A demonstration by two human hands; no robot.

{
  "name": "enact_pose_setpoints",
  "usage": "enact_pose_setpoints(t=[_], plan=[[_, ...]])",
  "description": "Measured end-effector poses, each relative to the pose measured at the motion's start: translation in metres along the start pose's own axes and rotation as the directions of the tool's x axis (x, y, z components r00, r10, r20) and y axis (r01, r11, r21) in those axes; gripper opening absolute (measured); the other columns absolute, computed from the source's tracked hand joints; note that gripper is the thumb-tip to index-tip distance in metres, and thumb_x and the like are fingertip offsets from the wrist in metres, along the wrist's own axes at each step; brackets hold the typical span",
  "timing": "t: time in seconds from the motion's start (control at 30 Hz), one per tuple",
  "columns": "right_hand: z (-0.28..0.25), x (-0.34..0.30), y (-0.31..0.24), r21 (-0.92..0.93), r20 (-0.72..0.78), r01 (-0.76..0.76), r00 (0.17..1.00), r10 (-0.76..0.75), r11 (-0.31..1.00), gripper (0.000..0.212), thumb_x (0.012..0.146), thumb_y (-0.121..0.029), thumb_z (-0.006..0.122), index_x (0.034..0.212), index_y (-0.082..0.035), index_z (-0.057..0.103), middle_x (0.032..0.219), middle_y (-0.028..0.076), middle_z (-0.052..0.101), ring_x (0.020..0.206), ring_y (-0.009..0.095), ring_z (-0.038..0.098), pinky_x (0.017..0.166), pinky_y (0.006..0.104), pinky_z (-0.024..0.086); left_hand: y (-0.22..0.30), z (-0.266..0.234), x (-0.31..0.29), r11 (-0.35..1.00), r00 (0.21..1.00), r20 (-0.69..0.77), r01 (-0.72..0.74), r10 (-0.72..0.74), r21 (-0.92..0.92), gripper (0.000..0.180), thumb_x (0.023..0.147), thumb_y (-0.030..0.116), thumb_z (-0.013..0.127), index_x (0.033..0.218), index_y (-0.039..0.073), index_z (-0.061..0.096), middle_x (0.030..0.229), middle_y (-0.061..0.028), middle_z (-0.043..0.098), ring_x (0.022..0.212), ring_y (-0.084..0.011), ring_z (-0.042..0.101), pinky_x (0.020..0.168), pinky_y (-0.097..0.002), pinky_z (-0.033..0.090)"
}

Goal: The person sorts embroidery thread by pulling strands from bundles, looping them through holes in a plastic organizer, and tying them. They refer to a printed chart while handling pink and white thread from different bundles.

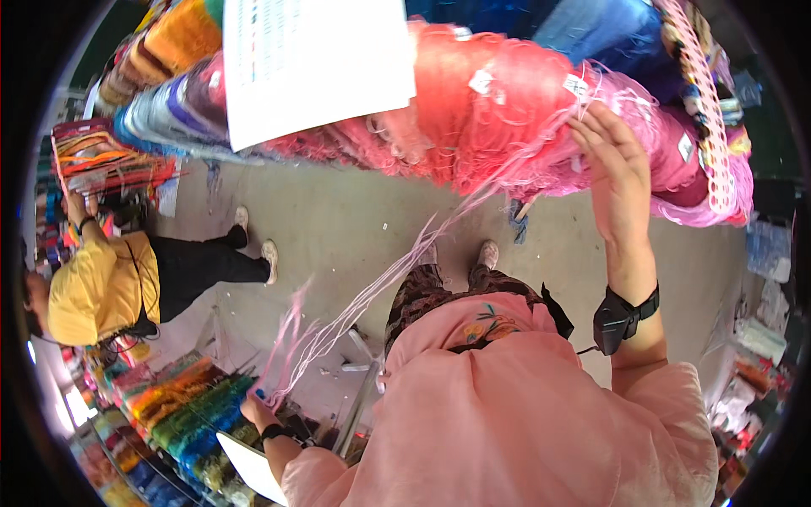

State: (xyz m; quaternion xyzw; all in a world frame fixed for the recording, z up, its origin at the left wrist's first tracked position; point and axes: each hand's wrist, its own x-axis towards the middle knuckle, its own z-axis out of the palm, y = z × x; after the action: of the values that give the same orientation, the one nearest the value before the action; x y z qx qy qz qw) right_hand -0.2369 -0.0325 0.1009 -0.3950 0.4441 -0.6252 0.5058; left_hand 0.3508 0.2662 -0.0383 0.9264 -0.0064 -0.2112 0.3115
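Note:
Pale pink threads (372,293) stretch diagonally across my front, from the hanging skeins down to my left hand. My left hand (258,411), low on the left, is closed on their ends, and some loose strands stick up beside it. My right hand (615,160) is raised at the upper right, fingers extended and slightly apart, fingertips against the pink skeins (621,97) where the threads come out. Whether those fingertips pinch a strand is hard to see. Coral-red skeins (473,93) with small white tags hang just left of that hand.
A white printed sheet (317,68) hangs in front of the skeins. At the right end is a pink perforated strip (705,110). A person in a yellow top (106,283) handles orange and red strands at the left. Colourful skeins (182,406) and a white panel (253,469) lie near my left forearm.

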Motion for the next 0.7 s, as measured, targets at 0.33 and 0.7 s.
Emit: enact_pose_setpoints(t=[0.33, 0.7], plan=[[0.043, -0.039, -0.024, -0.614, 0.192, 0.378, 0.923, -0.333, 0.693, 0.016, 0.072, 0.005, 0.05, 0.088, 0.001, 0.054, 0.085, 0.005, 0.052, 0.073, 0.009, 0.05, 0.062, 0.0198, 0.04, 0.204, 0.111, -0.159, 0.486, 0.171, 0.847, -0.866, 0.504, -0.114, 0.015, 0.077, 0.013, 0.049, 0.08, -0.001, 0.054, 0.065, -0.0161, 0.051, 0.056, -0.0208, 0.048, 0.053, -0.0287, 0.038], [0.165, -0.033, -0.013, -0.495, 0.693, 0.173, 0.67, 0.266, 0.852, 0.012, 0.072, -0.008, 0.057, 0.08, 0.0, 0.058, 0.06, -0.001, 0.053, 0.054, 0.004, 0.046, 0.047, 0.0174, 0.037, 0.342, 0.105, -0.261, 0.638, -0.316, 0.902, -0.638, 0.293, -0.431, 0.016, 0.079, 0.015, 0.05, 0.074, 0.001, 0.055, 0.057, 0.0041, 0.046, 0.049, -0.0028, 0.035, 0.044, -0.0176, 0.027]])
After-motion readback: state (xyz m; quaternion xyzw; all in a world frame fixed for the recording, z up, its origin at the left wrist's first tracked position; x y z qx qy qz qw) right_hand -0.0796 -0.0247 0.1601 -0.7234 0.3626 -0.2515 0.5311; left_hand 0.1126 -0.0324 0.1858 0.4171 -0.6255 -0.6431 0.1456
